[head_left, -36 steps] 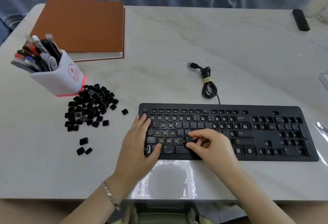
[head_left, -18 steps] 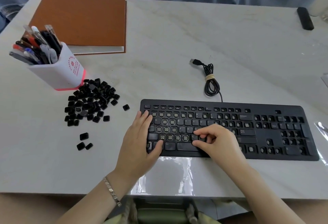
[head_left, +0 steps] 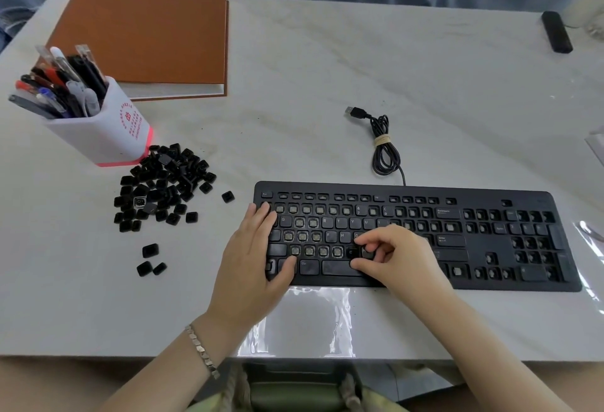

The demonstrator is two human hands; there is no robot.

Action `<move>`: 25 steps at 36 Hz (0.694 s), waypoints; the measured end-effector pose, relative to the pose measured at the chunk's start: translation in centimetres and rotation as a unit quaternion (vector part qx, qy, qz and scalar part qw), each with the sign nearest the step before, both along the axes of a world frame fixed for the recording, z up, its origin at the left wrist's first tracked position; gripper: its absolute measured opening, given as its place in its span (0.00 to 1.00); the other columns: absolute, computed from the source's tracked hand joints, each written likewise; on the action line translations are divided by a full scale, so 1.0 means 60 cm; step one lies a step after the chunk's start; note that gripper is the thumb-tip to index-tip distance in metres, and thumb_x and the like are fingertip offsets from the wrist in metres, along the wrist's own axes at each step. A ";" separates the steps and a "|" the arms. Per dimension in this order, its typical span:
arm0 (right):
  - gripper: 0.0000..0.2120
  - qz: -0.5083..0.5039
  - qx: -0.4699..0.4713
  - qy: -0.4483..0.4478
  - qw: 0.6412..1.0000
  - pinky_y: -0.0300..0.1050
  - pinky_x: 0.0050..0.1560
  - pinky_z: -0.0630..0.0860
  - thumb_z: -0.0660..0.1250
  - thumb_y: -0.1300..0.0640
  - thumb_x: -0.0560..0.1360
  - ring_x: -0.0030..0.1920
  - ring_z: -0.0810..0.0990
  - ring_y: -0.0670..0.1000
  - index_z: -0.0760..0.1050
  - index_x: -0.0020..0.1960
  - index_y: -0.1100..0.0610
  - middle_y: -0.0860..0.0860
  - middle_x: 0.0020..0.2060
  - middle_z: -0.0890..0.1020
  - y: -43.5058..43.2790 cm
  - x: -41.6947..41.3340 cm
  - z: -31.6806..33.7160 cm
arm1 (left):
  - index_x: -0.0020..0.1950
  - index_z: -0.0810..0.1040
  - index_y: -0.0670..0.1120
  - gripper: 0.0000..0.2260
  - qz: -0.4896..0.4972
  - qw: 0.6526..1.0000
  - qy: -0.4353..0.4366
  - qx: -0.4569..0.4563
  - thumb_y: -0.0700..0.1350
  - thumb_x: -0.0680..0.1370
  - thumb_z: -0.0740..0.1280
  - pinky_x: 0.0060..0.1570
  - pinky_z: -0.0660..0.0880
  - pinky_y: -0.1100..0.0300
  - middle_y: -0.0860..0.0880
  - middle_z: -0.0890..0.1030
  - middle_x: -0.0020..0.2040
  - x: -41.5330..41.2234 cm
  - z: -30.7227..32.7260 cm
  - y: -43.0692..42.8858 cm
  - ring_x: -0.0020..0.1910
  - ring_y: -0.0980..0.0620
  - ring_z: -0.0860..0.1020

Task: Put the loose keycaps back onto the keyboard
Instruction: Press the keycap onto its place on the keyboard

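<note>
We see the black keyboard (head_left: 483,285) lying at the centre right of the frame, near the front edge of the white table (head_left: 327,68). Many of its sockets are bare, with pale square stems showing in the left letter rows, while caps such as Q, R, T, Y, F, H and C sit in place.

Our right hand (head_left: 400,258) is over the middle of the keyboard with its fingers curled. The index finger and thumb pinch a single keycap (head_left: 368,253) in the bottom letter row, just right of the C key and above the space bar. We cannot tell whether that cap is fully seated.

Our left hand (head_left: 251,258) lies flat on the left end of the keyboard. Its fingers (head_left: 261,215) are straight and close together, reaching up to the number row, and its thumb rests on the bottom row. It holds nothing. A silver bracelet (head_left: 201,349) circles that wrist.

The pile of loose keycaps (head_left: 163,183) lies on the table at the centre left of the frame, well apart from the keyboard. One lone keycap (head_left: 227,196) sits between the two, and three stray keycaps (head_left: 150,259) lie lower down.

The pile touches the pink base of a white pen holder (head_left: 104,137), which is full of pens (head_left: 58,84). In the upper left, a brown notebook (head_left: 147,29) lies flat. Above the keyboard, the USB cable (head_left: 385,150) is coiled and tied, with its plug lying free on the table. A black bar-shaped object (head_left: 556,31) lies in the upper right corner.
</note>
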State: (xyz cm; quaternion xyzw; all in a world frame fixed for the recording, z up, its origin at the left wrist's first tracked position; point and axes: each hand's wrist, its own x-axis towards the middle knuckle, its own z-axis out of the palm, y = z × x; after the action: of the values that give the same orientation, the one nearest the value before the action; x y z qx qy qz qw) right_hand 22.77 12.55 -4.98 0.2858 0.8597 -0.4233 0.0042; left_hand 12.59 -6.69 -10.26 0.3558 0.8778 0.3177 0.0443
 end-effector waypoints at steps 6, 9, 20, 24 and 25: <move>0.13 -0.011 0.042 0.041 0.998 0.27 0.38 0.68 0.76 0.61 0.65 0.36 0.73 0.42 0.78 0.44 0.47 0.45 0.34 0.75 -0.004 0.020 -0.010 | 0.73 0.63 0.42 0.30 0.004 1.000 -0.004 -0.011 0.56 0.74 0.58 0.72 0.52 0.61 0.54 0.59 0.73 0.002 0.001 -0.001 0.76 0.56 0.51; 0.08 -0.001 0.134 0.059 0.989 0.31 0.35 0.69 0.73 0.58 0.69 0.30 0.71 0.43 0.81 0.48 0.51 0.44 0.30 0.73 -0.016 0.039 -0.011 | 0.73 0.63 0.42 0.30 0.003 1.000 -0.009 -0.011 0.56 0.74 0.58 0.71 0.49 0.65 0.54 0.59 0.73 0.001 0.002 0.000 0.75 0.58 0.50; 0.18 0.049 0.280 0.109 0.953 0.36 0.20 0.63 0.57 0.51 0.73 0.21 0.67 0.48 0.82 0.54 0.54 0.45 0.24 0.69 -0.054 0.051 -0.028 | 0.73 0.63 0.42 0.29 0.004 1.000 -0.014 -0.006 0.55 0.74 0.59 0.71 0.49 0.65 0.54 0.59 0.73 0.003 0.004 0.000 0.75 0.57 0.52; 0.18 0.050 0.297 0.094 0.949 0.38 0.20 0.61 0.56 0.52 0.73 0.21 0.69 0.49 0.82 0.52 0.54 0.46 0.24 0.70 -0.056 0.045 -0.032 | 0.73 0.63 0.42 0.30 0.006 1.000 -0.020 -0.007 0.55 0.74 0.59 0.71 0.46 0.69 0.54 0.59 0.73 0.002 0.006 0.001 0.75 0.59 0.51; 0.18 0.050 0.298 0.092 0.949 0.38 0.19 0.61 0.56 0.52 0.73 0.21 0.69 0.49 0.82 0.52 0.54 0.46 0.24 0.70 -0.056 0.045 -0.033 | 0.73 0.63 0.42 0.30 0.006 1.000 -0.020 -0.008 0.55 0.74 0.59 0.71 0.45 0.70 0.54 0.59 0.73 0.002 0.006 0.001 0.75 0.60 0.50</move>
State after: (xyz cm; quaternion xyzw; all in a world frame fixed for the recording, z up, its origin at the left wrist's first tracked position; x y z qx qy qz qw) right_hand 25.44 9.20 -6.98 0.1910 0.9564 -0.1718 -0.1391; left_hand 12.71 -6.61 -9.91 0.3434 0.8813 0.3185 0.0630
